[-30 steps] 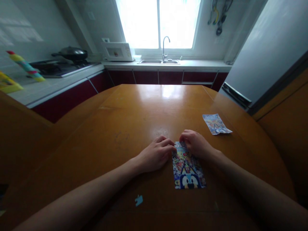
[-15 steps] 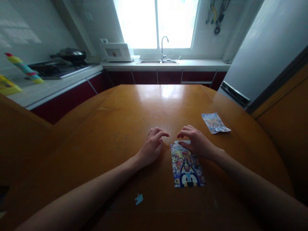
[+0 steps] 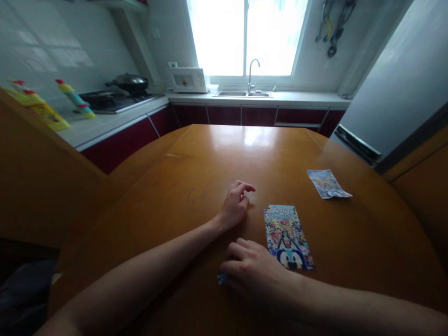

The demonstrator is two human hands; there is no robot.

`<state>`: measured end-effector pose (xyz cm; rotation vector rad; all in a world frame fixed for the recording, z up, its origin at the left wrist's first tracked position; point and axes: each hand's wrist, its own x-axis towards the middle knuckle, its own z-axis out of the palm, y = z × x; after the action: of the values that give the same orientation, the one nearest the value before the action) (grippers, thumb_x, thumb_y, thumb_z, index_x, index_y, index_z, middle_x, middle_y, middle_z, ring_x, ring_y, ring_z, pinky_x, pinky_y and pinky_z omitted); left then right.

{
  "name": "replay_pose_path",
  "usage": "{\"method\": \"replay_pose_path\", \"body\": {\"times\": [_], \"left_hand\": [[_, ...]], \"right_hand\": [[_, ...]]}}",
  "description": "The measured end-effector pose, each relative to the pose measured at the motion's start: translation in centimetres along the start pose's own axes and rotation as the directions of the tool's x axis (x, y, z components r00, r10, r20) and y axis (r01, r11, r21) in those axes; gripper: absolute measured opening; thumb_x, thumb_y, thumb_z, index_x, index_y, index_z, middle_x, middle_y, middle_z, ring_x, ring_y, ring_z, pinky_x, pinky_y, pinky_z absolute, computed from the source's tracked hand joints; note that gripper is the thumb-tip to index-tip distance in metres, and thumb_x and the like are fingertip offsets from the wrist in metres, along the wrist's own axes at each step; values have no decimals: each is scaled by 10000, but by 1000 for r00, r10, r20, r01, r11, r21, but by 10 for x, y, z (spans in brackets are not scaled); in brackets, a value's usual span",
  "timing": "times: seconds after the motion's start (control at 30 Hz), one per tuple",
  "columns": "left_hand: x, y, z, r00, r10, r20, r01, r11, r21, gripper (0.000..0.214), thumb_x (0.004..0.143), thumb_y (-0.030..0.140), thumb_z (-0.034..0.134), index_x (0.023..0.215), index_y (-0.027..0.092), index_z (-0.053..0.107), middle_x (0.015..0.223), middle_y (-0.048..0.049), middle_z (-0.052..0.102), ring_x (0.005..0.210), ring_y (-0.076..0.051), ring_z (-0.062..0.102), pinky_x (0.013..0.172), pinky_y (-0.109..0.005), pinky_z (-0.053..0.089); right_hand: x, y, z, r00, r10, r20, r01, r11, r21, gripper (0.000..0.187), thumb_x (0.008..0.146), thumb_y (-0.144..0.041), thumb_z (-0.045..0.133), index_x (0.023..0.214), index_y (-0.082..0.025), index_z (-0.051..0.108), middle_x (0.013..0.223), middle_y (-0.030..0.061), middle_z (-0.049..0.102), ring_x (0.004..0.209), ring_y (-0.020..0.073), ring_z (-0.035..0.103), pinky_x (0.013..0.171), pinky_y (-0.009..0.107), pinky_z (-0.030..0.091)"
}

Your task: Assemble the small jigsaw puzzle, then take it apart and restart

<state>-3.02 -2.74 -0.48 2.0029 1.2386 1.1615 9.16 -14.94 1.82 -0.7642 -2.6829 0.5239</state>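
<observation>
No writing can be read. The top band of the puzzle picture (image 3: 287,235) on the desk (image 3: 210,158) carries coloured lettering, as does the leaflet (image 3: 327,183), but both are too blurred to make out.

Bright window (image 3: 247,37) over sink (image 3: 243,94), red cabinets (image 3: 224,115), wood table (image 3: 217,158), fridge (image 3: 392,88) at rt.

A home kitchen — sink (image 3: 245,94) under the window, stove (image 3: 115,100), microwave (image 3: 188,80), wooden table (image 3: 224,158).

Blue piece (image 3: 221,278) — mostly hidden under right hand (image 3: 254,272)
</observation>
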Motion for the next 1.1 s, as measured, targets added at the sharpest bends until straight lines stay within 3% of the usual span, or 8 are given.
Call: {"method": "replay_pose_path", "body": {"times": [0.33, 0.47, 0.53, 0.63, 0.7, 0.77, 0.97, 1.1], "left_hand": [[-1, 1, 2, 1000, 4, 3, -4, 1000, -5, 343, 769, -24, 461, 942, 181, 676, 958, -46, 586, 861, -170, 543, 779, -320, 487], [0, 0, 2, 1000, 0, 2, 0, 1000, -16, 341, 758, -19, 468, 945, 178, 674, 967, -48, 586, 860, -170, 542, 763, -314, 490], [-1, 0, 2, 1000, -1, 3, 1, 1000, -9, 348, 741, -23, 471, 944, 177, 671, 969, -49, 583, 874, -175, 540, 769, -319, 490], [-2, 5, 1, 999, 8, 45, -9, 1000, 17, 341, 750, -14, 477, 947, 186, 671, 968, -52, 578, 922, -191, 537, 809, -339, 493], [-4, 10, -1, 996, 35, 83, -39, 998, 46, 328, 779, 0, 475, 947, 198, 674, 969, -54, 575, 974, -206, 528, 858, -365, 487], [-5, 14, -2, 990, 72, 117, -82, 993, 83, 311, 793, 8, 486, 940, 206, 673, 977, -53, 572, 1019, -219, 516, 916, -396, 468], [-7, 16, -4, 971, 145, 192, -172, 975, 137, 246, 840, 31, 519, 901, 212, 676, 1009, -47, 557, 1049, -220, 498, 978, -416, 431], [-8, 17, -5, 962, 154, 226, -190, 970, 149, 236, 854, 42, 529, 877, 211, 692, 1018, -49, 559, 1042, -219, 495, 956, -407, 436]], "right_hand": [[-2, -4, -15, 997, 46, 63, -55, 986, 155, 49, 836, -144, 615, 814, -187, 623, 818, 24, 647, 761, 157, 560, 723, 265, 452], [-5, 13, -40, 978, 173, -120, -120, 926, 359, 226, 842, -67, 551, 956, -196, 698, 914, 31, 699, 786, 137, 610, 717, 252, 467], [-5, 33, -55, 930, 262, -257, -137, 897, 421, 240, 851, -88, 557, 966, -201, 735, 933, 43, 720, 793, 144, 626, 726, 271, 481], [-8, 72, -73, 769, 498, -401, -271, 822, 502, 121, 829, -187, 636, 853, -191, 754, 761, 36, 729, 664, 152, 620, 633, 285, 483], [-13, 96, -76, 654, 620, -434, -320, 746, 584, 85, 784, -225, 683, 815, -171, 741, 746, 50, 729, 658, 167, 636, 601, 290, 488], [-19, 114, -75, 609, 663, -435, -345, 715, 608, 88, 757, -241, 704, 779, -158, 722, 742, 61, 723, 669, 176, 644, 604, 297, 496], [-25, 124, -65, 642, 609, -465, -387, 781, 490, 63, 780, -232, 683, 770, -177, 713, 705, 27, 691, 598, 139, 570, 550, 268, 436], [-21, 119, -59, 693, 578, -432, -340, 790, 511, 92, 803, -194, 664, 814, -194, 755, 742, 24, 740, 661, 153, 632, 619, 277, 473]]}}
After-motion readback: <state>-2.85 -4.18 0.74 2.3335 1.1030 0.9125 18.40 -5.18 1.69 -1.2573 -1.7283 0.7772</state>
